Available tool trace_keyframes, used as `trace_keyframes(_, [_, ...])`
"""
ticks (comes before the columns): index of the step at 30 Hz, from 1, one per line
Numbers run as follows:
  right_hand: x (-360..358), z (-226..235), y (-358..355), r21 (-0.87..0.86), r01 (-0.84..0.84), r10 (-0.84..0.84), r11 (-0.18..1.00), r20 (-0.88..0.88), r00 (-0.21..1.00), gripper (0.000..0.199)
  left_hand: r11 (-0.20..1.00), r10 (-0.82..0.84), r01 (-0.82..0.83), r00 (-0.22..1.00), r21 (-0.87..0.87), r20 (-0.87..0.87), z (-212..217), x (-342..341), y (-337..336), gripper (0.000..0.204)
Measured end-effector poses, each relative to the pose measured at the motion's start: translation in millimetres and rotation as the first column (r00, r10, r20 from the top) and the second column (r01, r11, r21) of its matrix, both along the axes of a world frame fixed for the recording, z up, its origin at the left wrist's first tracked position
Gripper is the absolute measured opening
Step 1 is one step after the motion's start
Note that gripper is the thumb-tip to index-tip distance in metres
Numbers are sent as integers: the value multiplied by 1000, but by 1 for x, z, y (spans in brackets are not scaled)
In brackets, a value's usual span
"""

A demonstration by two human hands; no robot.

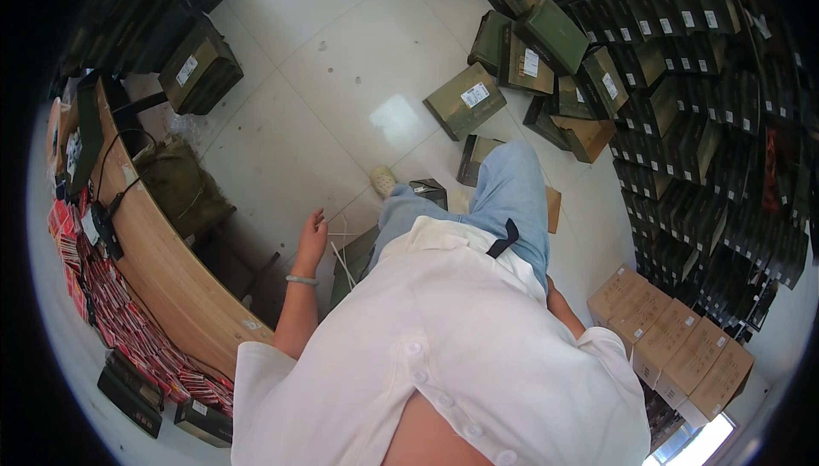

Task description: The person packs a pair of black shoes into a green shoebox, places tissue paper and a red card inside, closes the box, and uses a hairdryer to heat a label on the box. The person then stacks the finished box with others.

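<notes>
My left hand (313,229) hangs beside my left leg, away from the wooden desk, with its fingers loosely stretched and nothing visible in them. A pale bangle (302,280) circles that wrist. Thin white strips (343,261) stick up right beside the hand; what they belong to is partly hidden by my body. Of my right arm only the forearm (565,306) shows, running down past my hip; the hand itself is hidden behind my leg. Between and beside my knees stand a small dark box (428,191) and a green-brown box (474,159).
A curved wooden desk (162,270) lies at left, with a black handheld device (106,225) and many red packets (128,321). Dark green shoe-type boxes (465,101) lie scattered ahead; more fill the right-hand stacks (674,125). Brown cartons (674,338) stand at lower right.
</notes>
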State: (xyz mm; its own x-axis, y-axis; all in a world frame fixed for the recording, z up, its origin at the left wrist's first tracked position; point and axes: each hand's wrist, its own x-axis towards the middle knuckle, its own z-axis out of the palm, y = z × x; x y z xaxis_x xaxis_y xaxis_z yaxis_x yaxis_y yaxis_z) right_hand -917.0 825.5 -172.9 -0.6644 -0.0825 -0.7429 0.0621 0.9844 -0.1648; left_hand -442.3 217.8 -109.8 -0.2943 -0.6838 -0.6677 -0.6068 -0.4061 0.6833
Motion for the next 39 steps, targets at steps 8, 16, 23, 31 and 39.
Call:
trace_keyframes(8, [15,95,-196,-191,267,-266,945,35,963,42,973,-223,213,968,94,116,-30,10,22,45])
trace_keyframes(16, [39,81,-153,-122,96,-111,988,-121,986,44,955,-296,292,947,52,125,-25,-36,-9,45])
trace_keyframes(23, [40,71,-86,48,200,-202,979,25,979,50,956,-280,289,950,-44,137,-26,-105,-25,43])
trace_keyframes(31, [-93,-30,-34,-99,270,-251,958,171,953,53,947,-309,321,929,-28,204,-22,-189,47,43])
trace_keyframes(39, [-298,-19,13,-566,475,-613,674,-69,787,30,805,-589,592,788,44,180,-32,-336,117,43])
